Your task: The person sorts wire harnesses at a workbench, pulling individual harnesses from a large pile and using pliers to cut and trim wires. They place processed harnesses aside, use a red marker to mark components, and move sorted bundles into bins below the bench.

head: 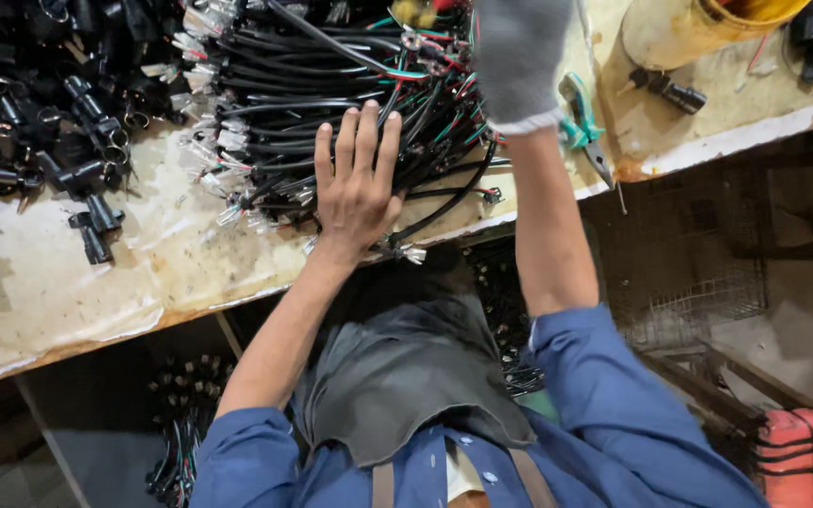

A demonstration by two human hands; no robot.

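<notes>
On the worn pale surface (pixel 68 292), the bare left hand (pixel 358 188) lies flat with fingers spread over a bundle of black cables with coloured wires (pixel 331 103), its grip released, pressing down as if to keep the loose strands from sliding off the edge. Beside it the right hand (pixel 518 56), in a grey knitted glove, reaches over the far end of the same bundle, though whether its grip is clenched cannot be told; teal-handled pliers (pixel 581 127) lie just right, and black connectors (pixel 49 132) are heaped at left.
</notes>
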